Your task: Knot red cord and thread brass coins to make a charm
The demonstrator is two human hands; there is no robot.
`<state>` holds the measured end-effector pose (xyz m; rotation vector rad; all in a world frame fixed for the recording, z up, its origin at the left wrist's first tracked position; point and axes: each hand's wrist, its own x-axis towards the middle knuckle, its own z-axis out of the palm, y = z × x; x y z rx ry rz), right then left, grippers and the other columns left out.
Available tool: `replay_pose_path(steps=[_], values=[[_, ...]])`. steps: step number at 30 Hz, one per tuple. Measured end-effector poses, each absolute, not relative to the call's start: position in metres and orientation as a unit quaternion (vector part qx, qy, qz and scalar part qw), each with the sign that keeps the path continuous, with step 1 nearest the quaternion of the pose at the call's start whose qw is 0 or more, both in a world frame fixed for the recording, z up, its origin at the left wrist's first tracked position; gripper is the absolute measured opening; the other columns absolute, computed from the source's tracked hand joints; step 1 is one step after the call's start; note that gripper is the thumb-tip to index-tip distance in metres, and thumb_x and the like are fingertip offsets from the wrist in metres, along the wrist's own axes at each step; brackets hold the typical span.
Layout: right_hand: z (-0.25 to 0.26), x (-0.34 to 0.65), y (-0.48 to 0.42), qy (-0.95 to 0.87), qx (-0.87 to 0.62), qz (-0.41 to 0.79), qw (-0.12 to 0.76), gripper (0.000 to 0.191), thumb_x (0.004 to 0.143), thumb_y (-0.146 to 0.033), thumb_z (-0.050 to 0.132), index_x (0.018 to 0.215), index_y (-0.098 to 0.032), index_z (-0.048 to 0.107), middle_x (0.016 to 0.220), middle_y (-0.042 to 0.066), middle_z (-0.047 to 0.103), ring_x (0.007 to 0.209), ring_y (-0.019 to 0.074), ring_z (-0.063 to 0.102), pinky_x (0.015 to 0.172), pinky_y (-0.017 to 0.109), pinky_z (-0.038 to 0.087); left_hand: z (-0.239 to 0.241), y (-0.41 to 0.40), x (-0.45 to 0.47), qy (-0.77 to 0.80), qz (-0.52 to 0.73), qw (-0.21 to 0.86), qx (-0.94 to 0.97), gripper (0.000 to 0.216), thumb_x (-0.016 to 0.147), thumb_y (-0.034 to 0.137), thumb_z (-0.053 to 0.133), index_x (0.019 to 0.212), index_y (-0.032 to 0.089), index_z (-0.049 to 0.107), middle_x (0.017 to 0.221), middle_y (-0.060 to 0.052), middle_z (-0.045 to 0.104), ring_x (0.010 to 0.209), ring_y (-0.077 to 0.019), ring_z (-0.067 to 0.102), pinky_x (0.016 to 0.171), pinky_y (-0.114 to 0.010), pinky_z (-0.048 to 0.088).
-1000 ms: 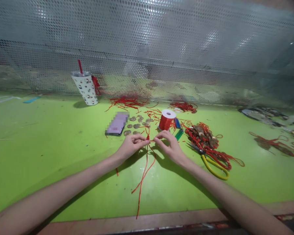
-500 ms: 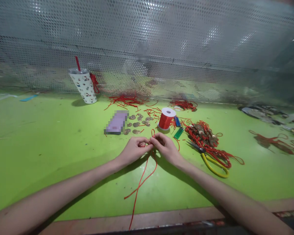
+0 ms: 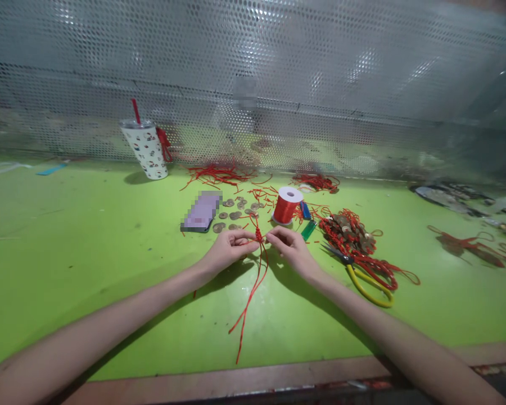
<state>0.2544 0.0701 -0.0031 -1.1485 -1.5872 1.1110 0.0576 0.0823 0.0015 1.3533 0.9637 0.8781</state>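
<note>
A red cord [image 3: 258, 233] with a knotted section and a small loop at its top is held up over the green table. Its two loose ends hang down toward me and cross. My left hand [image 3: 235, 246] pinches the cord at the left of the knot between thumb and fingers. On the other side, my right hand [image 3: 284, 242] has thumb and forefinger pressed together close to the knot, apparently on a thin strand of the same cord. Just beyond the hands lie several holed coins [image 3: 235, 216] and a spool of red cord [image 3: 287, 206].
Yellow-handled scissors [image 3: 369, 287] lie right of my right hand, against a heap of corded coins [image 3: 349, 233]. Green [image 3: 309, 229] and blue [image 3: 305, 210] lighters sit by the spool. A phone [image 3: 202, 211], a tumbler with straw [image 3: 145, 151] and red cord pieces [image 3: 219, 174] are further back.
My hands have moved slightly apart, and the knot now shows between them. The hanging cord ends have swung to the right and rise higher.
</note>
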Motion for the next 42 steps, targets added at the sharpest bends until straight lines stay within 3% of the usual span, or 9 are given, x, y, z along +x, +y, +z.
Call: replay_pose_path(steps=[5, 11, 15, 20, 23, 27, 31, 35, 42], values=[[-0.004, 0.253, 0.069, -0.644, -0.456, 0.441, 0.429, 0.031, 0.090, -0.048, 0.061, 0.081, -0.019, 0.064, 0.066, -0.002, 0.049, 0.059, 0.0134, 0.042, 0.055, 0.028, 0.032, 0.000, 0.081, 0.061, 0.437, 0.384, 0.593, 0.556, 0.038, 0.068, 0.047, 0.083, 0.080, 0.015, 0.068, 0.046, 0.010, 0.035, 0.041, -0.0049, 0.025, 0.042, -0.022, 0.014], [-0.005, 0.247, 0.055, -0.724, -0.430, 0.314, 0.439, 0.026, 0.099, -0.036, 0.051, 0.078, -0.019, 0.054, 0.067, -0.002, 0.050, 0.060, 0.0127, 0.043, 0.058, 0.027, 0.034, -0.001, 0.085, 0.061, 0.451, 0.436, 0.585, 0.513, 0.045, 0.064, 0.050, 0.085, 0.085, 0.017, 0.063, 0.049, 0.009, 0.046, 0.039, -0.0042, 0.029, 0.040, -0.020, 0.018], [-0.011, 0.239, 0.042, -0.840, -0.330, 0.200, 0.381, 0.022, 0.101, -0.025, 0.045, 0.082, -0.019, 0.054, 0.070, 0.000, 0.055, 0.060, 0.0129, 0.045, 0.058, 0.027, 0.035, 0.000, 0.087, 0.061, 0.432, 0.480, 0.556, 0.523, 0.041, 0.068, 0.050, 0.082, 0.084, 0.017, 0.062, 0.049, 0.009, 0.045, 0.041, -0.0052, 0.034, 0.040, -0.018, 0.022], [-0.015, 0.229, 0.029, -0.928, -0.220, 0.097, 0.283, 0.024, 0.100, -0.022, 0.043, 0.079, -0.021, 0.056, 0.066, 0.001, 0.054, 0.054, 0.0144, 0.038, 0.052, 0.030, 0.027, 0.003, 0.085, 0.063, 0.407, 0.463, 0.608, 0.501, 0.043, 0.073, 0.049, 0.079, 0.093, 0.018, 0.058, 0.069, 0.000, 0.068, 0.038, -0.0022, 0.031, 0.038, -0.017, 0.019], [-0.010, 0.227, 0.026, -0.949, -0.189, 0.097, 0.231, 0.024, 0.099, -0.025, 0.049, 0.076, -0.023, 0.056, 0.066, 0.001, 0.055, 0.056, 0.0155, 0.042, 0.054, 0.031, 0.030, 0.002, 0.084, 0.062, 0.390, 0.447, 0.654, 0.470, 0.044, 0.075, 0.050, 0.079, 0.095, 0.019, 0.055, 0.059, 0.006, 0.059, 0.037, -0.0018, 0.026, 0.037, -0.016, 0.017], [-0.003, 0.235, 0.033, -0.929, -0.184, 0.179, 0.267, 0.020, 0.096, -0.032, 0.055, 0.077, -0.025, 0.058, 0.072, 0.003, 0.062, 0.066, 0.0188, 0.053, 0.070, 0.037, 0.041, 0.001, 0.084, 0.060, 0.397, 0.453, 0.645, 0.471, 0.042, 0.077, 0.051, 0.078, 0.093, 0.020, 0.055, 0.048, 0.014, 0.037, 0.035, -0.0031, 0.025, 0.037, -0.016, 0.017], [0.001, 0.243, 0.047, -0.781, -0.356, 0.273, 0.435, 0.013, 0.098, -0.035, 0.056, 0.092, -0.024, 0.059, 0.089, 0.006, 0.064, 0.083, 0.0219, 0.059, 0.081, 0.041, 0.045, 0.004, 0.081, 0.061, 0.395, 0.435, 0.633, 0.504, 0.040, 0.079, 0.052, 0.076, 0.092, 0.019, 0.055, 0.048, 0.013, 0.037, 0.036, -0.0034, 0.025, 0.039, -0.016, 0.016], [-0.003, 0.241, 0.055, -0.644, -0.380, 0.475, 0.465, 0.023, 0.093, -0.041, 0.063, 0.108, -0.026, 0.056, 0.109, 0.007, 0.062, 0.099, 0.0218, 0.060, 0.090, 0.041, 0.047, 0.006, 0.075, 0.065, 0.382, 0.411, 0.629, 0.538, 0.044, 0.079, 0.056, 0.074, 0.091, 0.019, 0.054, 0.046, 0.012, 0.038, 0.038, -0.0048, 0.028, 0.040, -0.017, 0.018], [-0.014, 0.233, 0.059, -0.522, -0.359, 0.649, 0.421, 0.038, 0.080, -0.052, 0.074, 0.099, -0.024, 0.057, 0.072, -0.004, 0.056, 0.063, 0.0132, 0.052, 0.062, 0.029, 0.041, 0.004, 0.069, 0.064, 0.386, 0.415, 0.576, 0.589, 0.035, 0.083, 0.048, 0.072, 0.092, 0.017, 0.058, 0.059, 0.008, 0.047, 0.048, -0.0063, 0.038, 0.046, -0.019, 0.024]])
